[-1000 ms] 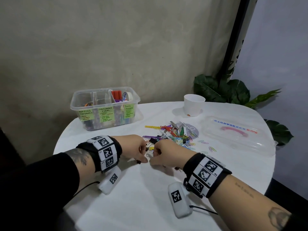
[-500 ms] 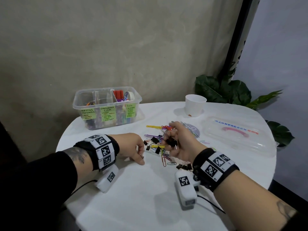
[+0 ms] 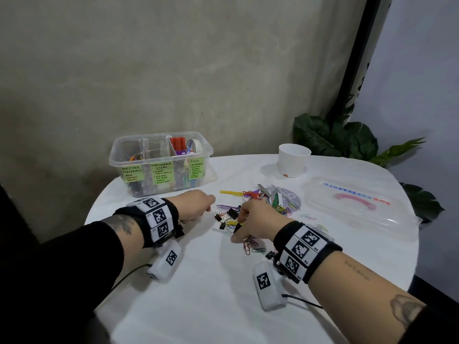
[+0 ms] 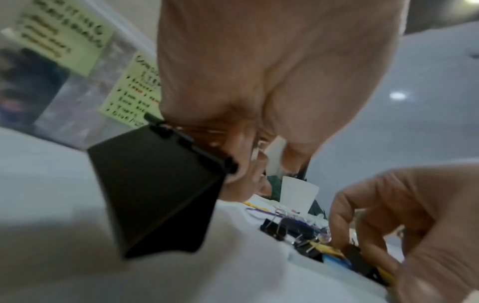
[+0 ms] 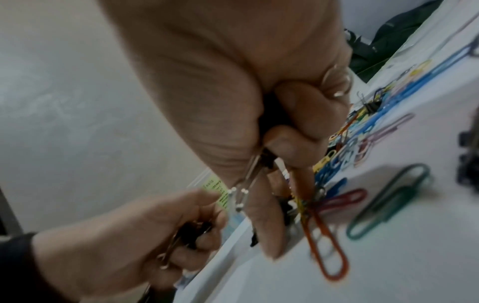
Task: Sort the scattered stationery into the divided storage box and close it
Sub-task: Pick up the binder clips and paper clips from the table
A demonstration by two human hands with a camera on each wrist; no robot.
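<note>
A heap of coloured paper clips and black binder clips (image 3: 263,202) lies mid-table on the white cloth. My left hand (image 3: 201,207) hovers just left of the heap, its fingers curled round the wire handles of a large black binder clip (image 4: 160,190). My right hand (image 3: 248,222) is down on the near edge of the heap. It grips black binder clips in its curled fingers, their wire handles (image 5: 243,188) sticking out. Its fingertips (image 5: 269,242) touch the cloth beside an orange paper clip (image 5: 324,242). The clear divided storage box (image 3: 161,162) stands open at the back left.
The box's clear lid (image 3: 357,207) lies flat at the right of the table. A white cup (image 3: 294,160) stands behind the heap, with a leafy plant (image 3: 347,140) behind it. Loose paper clips (image 3: 258,250) lie near my right wrist. The wall is just behind the box.
My right hand, raised with binder clips in it half a second ago, has come back down onto the near edge of the heap. My left hand has edged forward with its clip.
</note>
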